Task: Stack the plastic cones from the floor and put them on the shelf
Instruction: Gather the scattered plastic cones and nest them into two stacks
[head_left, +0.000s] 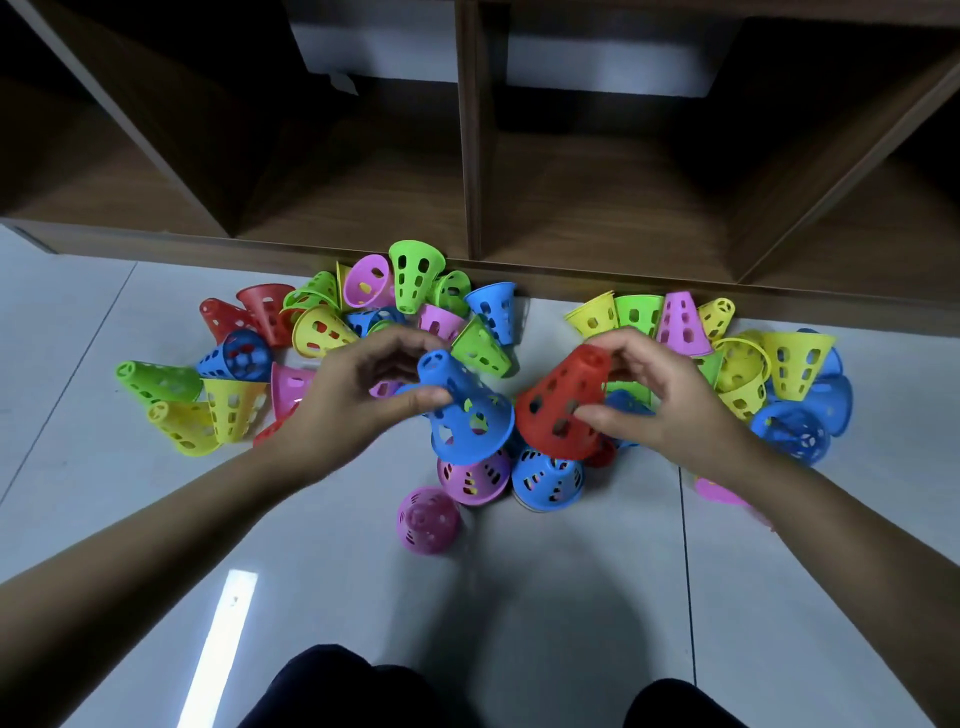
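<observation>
The floor (545, 587) is laid with large, glossy, pale grey tiles parted by thin dark grout lines (685, 545), and a long bright streak of reflected light (223, 639) lies across it at the lower left. Along its far edge stands a dark-brown wooden shelf unit (470, 156) on a plain plinth (623, 286), split by upright dividers into open compartments whose insides fall into deep shadow. At the back of the middle compartments, toward the top, a white surface (374, 47) shows.
</observation>
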